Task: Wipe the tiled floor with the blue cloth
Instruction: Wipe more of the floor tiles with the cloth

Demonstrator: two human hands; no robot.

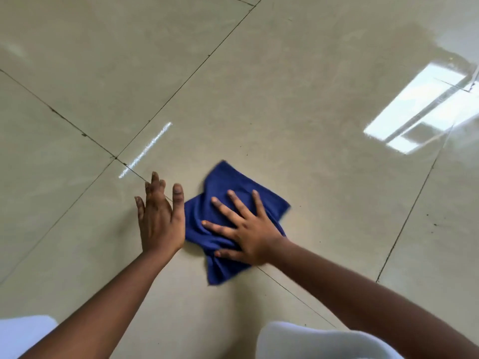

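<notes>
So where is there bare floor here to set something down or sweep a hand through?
Bare tiled floor spreads beyond the blue cloth, out to the window glare at far right, and left of the left hand across the grout lines. It is crowded only at centre, where the right hand presses the cloth beside the left.

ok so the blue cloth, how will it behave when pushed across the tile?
Probably floppy: the blue cloth is already rumpled into folds under the spread right hand. It likely slides easily, since the tiled floor looks glossy and mirrors a window. Loose corners may bunch or fold under.
</notes>
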